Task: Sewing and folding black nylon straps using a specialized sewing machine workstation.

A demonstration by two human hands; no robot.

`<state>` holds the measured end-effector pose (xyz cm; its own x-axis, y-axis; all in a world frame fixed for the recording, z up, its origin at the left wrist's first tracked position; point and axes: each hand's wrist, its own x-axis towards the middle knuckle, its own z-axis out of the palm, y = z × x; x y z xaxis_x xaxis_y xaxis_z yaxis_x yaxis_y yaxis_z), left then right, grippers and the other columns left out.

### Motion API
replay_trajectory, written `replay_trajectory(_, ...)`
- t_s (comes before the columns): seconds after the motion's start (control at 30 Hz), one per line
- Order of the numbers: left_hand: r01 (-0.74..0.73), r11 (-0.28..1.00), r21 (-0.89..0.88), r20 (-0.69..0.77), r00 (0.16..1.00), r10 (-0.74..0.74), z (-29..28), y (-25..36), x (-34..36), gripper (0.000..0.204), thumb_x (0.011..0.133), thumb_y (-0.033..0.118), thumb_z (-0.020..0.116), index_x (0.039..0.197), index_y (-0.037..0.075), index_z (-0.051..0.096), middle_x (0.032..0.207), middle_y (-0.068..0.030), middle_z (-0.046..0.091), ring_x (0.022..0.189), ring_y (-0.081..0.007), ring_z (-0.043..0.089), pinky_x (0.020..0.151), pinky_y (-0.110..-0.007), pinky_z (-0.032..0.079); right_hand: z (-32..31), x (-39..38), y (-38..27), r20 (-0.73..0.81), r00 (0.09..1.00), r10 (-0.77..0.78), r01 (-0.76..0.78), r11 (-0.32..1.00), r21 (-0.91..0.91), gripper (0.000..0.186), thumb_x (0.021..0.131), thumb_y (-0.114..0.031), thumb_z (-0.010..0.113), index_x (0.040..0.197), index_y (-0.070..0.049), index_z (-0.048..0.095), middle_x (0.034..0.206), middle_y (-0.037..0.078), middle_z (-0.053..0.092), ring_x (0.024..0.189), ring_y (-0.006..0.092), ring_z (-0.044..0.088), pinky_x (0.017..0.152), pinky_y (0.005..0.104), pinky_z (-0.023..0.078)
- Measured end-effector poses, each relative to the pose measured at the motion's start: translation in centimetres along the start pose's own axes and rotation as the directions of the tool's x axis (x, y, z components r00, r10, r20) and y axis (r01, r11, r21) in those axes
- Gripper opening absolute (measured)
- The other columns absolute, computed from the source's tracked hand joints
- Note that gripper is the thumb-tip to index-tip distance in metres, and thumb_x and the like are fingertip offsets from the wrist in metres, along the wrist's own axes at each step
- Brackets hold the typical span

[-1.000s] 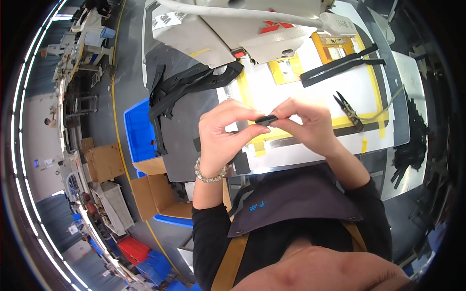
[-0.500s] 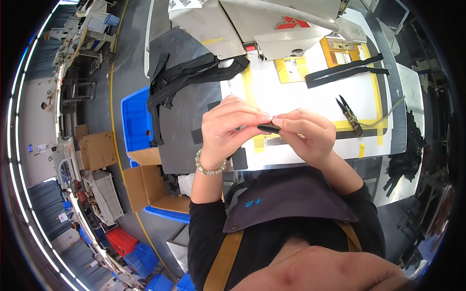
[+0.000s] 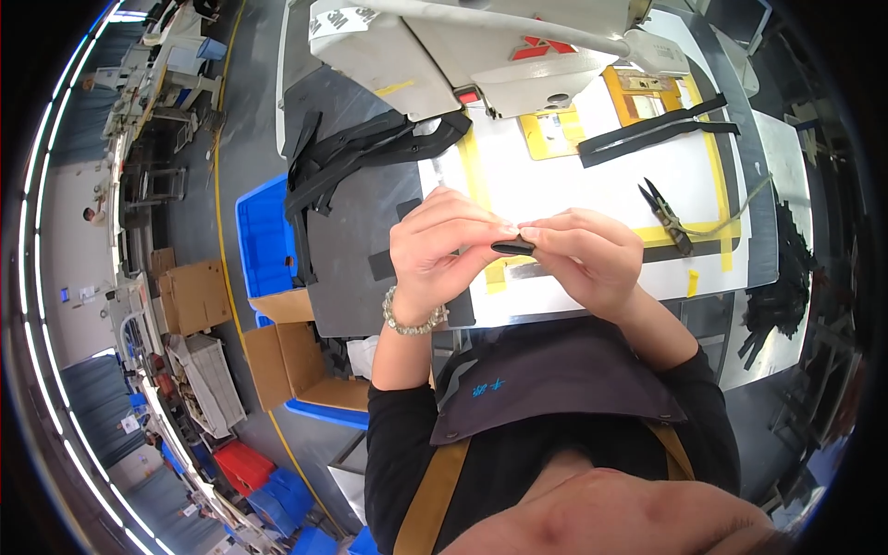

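Head camera: the work on the small black piece (image 3: 511, 248) looks to be in progress, since you have it up between both hands rather than laid down. Most of it is hidden by your fingers, so whether it is being folded, joined or only checked cannot be told, nor how much of it is done. The black strips (image 3: 370, 148) heaped on the left of the table (image 3: 356, 231) and the forked black strip (image 3: 647, 131) farther right may be more of the same material; which are finished does not show. The thread snips (image 3: 666, 217) lie on the right side of the white sheet (image 3: 527, 185), out of either grip. The sewing machine head (image 3: 472, 55) stands beyond, well apart from your fingers.

Your left hand (image 3: 439, 245) has a narrow grip, thumb and forefinger brought together at the black piece. Your right hand (image 3: 592, 250) meets it from the other side with an equally tight pinch, the fingertips of both nearly touching. The piece sits just below that meeting point, over the near part of the table, its dark rounded underside showing.
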<state>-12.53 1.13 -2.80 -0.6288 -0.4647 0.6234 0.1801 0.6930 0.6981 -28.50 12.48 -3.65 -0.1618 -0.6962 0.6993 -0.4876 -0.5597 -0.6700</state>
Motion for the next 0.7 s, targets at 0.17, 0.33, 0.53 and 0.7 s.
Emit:
replay_trajectory(0.17, 0.154, 0.988, -0.003, 0.028, 0.988, -0.154, 1.2, -0.2, -0.7, 0.015, 0.068, 0.003, 0.08, 0.081, 0.003, 0.072, 0.075, -0.0052, 0.07, 0.067, -0.0163, 0.063, 0.066, -0.027, 0.046, -0.2, -1.6, 0.6, 0.045, 0.951, 0.305, -0.308, 0.944, 0.117, 0.013, 0.079, 0.0, 0.074, 0.09, 0.003, 0.066, 0.081, 0.01, 0.069, 0.072, 0.0163, 0.068, 0.063, 0.0235, 0.053)
replay_trajectory(0.33, 0.214, 0.955, 0.207, 0.032, 0.974, -0.225, 2.8, 0.1, 0.2, 0.04, 0.069, 0.013, 0.085, 0.104, 0.003, 0.068, 0.1, -0.009, 0.068, 0.089, -0.0182, 0.063, 0.076, -0.031, 0.049, -2.5, -1.7, 2.4, 0.294, 0.596, 0.747, -0.768, 0.423, 0.481, 0.012, 0.085, -0.004, 0.072, 0.092, 0.003, 0.066, 0.083, 0.004, 0.068, 0.076, 0.0075, 0.066, 0.07, 0.0208, 0.053)
replay_trajectory(0.53, -0.116, 0.88, 0.461, 0.291, 0.956, -0.026, 4.2, -0.9, 0.4, 0.048, 0.065, 0.014, 0.082, 0.109, 0.006, 0.066, 0.104, -0.0065, 0.063, 0.092, -0.0259, 0.059, 0.078, -0.037, 0.048, -4.2, -1.4, 4.3, 0.433, 0.47, 0.769, -0.872, 0.329, 0.362, 0.022, 0.083, -0.013, 0.076, 0.095, 0.002, 0.065, 0.083, 0.005, 0.069, 0.071, 0.0061, 0.063, 0.064, 0.0203, 0.052)
replay_trajectory(0.7, -0.113, 0.831, 0.545, 0.292, 0.954, -0.061, 5.1, -1.2, 0.9, 0.045, 0.066, 0.008, 0.079, 0.11, 0.008, 0.066, 0.099, -0.0061, 0.064, 0.084, -0.0247, 0.06, 0.073, -0.036, 0.048, -4.8, -0.7, 5.6, 0.492, 0.431, 0.756, -0.902, 0.34, 0.266, 0.022, 0.086, -0.014, 0.072, 0.101, -0.001, 0.061, 0.085, 0.003, 0.068, 0.076, 0.0076, 0.064, 0.068, 0.0217, 0.051)
